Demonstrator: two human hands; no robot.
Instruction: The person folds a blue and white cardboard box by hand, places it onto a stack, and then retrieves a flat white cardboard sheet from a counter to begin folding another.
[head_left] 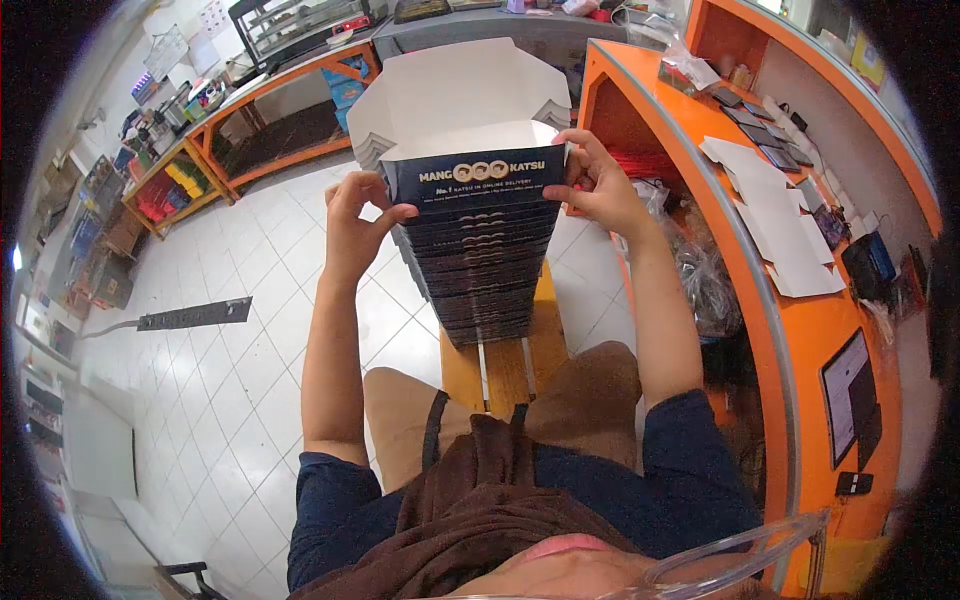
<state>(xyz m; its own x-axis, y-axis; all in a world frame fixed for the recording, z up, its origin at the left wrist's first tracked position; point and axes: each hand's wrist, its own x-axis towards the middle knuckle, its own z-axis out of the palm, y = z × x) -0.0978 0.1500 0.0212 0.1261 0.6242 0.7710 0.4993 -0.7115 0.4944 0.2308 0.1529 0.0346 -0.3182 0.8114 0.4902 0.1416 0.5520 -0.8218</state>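
Note:
A cardboard food box (480,182) with a dark front panel and "MANG KATSU" lettering sits at the top of a tall stack of dark boxes (485,270). Its white lid (455,95) stands raised at the far side, with flaps at both sides. My left hand (358,215) pinches the front left corner, thumb along the panel. At the front right corner, my right hand (600,190) grips the edge between thumb and fingers. The inside of the box is mostly hidden behind its front wall.
The stack rests on a wooden bench (508,375) between my knees. An orange counter (740,240) curves along the right, holding flat white card (770,215) and a laptop (848,390). A black power strip (195,314) lies on the tiled floor at left.

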